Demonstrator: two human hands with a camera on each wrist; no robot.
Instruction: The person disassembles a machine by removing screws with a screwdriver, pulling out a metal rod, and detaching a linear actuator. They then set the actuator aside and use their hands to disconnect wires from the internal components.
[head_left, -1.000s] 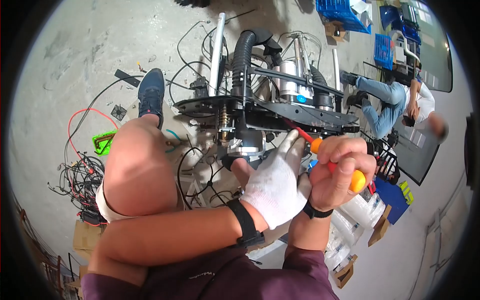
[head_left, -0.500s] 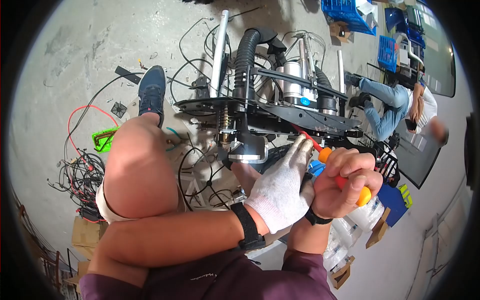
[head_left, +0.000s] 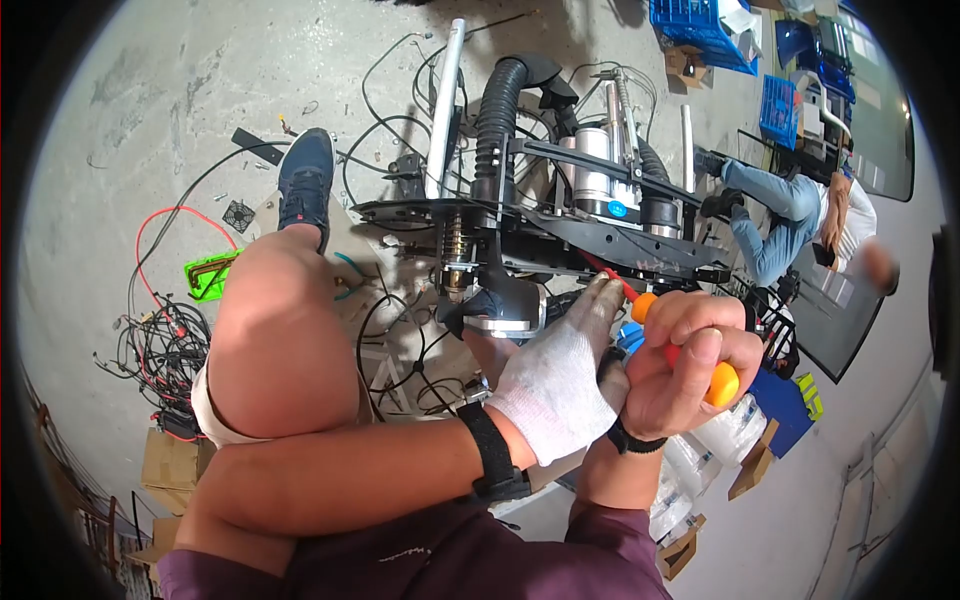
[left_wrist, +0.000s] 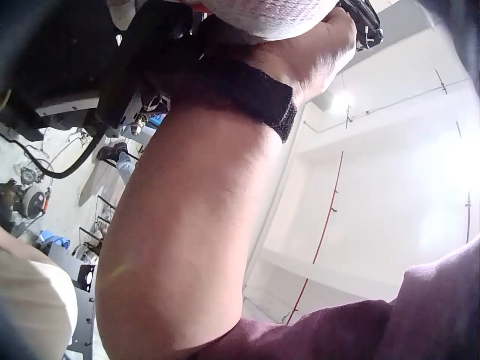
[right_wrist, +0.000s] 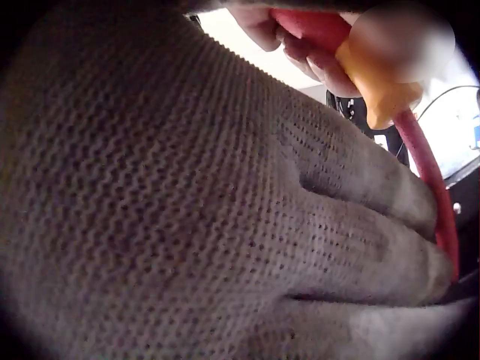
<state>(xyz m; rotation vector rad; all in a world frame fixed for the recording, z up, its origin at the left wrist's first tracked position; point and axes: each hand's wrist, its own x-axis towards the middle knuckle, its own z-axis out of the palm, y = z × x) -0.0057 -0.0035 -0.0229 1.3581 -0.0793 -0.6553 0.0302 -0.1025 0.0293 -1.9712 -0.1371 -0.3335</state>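
Observation:
My bare right hand grips the red and orange handle of a screwdriver, its thumb lying along the handle. The screwdriver's red shaft runs to the lower edge of a black metal frame, where its tip is hidden. In a white knit glove, my left hand has its fingers stretched out. The glove's fingertips are against the shaft in the right wrist view. Above the hands, the frame carries a silver cylinder, a corrugated black hose and a coil spring.
A tangle of cables and a green tray lie on the floor at left. Plastic-wrapped items stand at right near a cardboard box. Another person sits beyond, by blue crates.
The head view has shifted slightly. My right hand and the screwdriver handle sit a little lower against the frame than a second ago; the gloved fingertips stay by the shaft.

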